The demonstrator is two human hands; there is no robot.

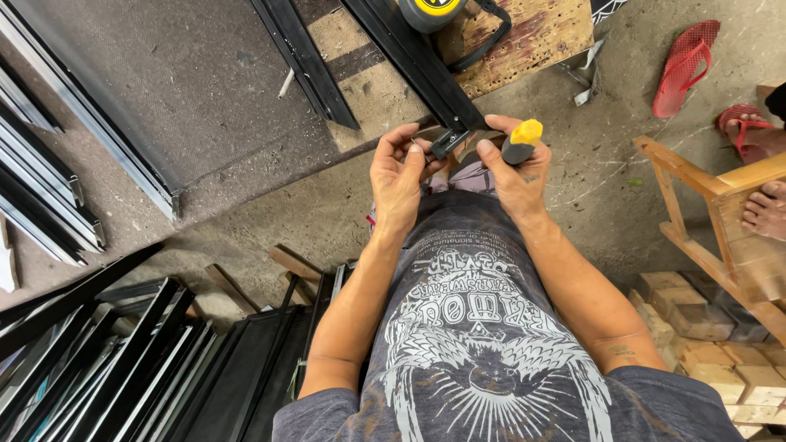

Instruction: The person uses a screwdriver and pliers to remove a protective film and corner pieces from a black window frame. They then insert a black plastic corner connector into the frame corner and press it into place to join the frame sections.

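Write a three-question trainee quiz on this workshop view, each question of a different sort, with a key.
1. True or false: the right hand holds a tool with a yellow-capped handle.
2. What does the left hand pinch? A) a red sandal B) a small black fitting at the end of a black metal bar C) a wooden block
3. Fill in: the tape measure lies on a worn wooden ____.

Key: 1 true; 2 B; 3 board.
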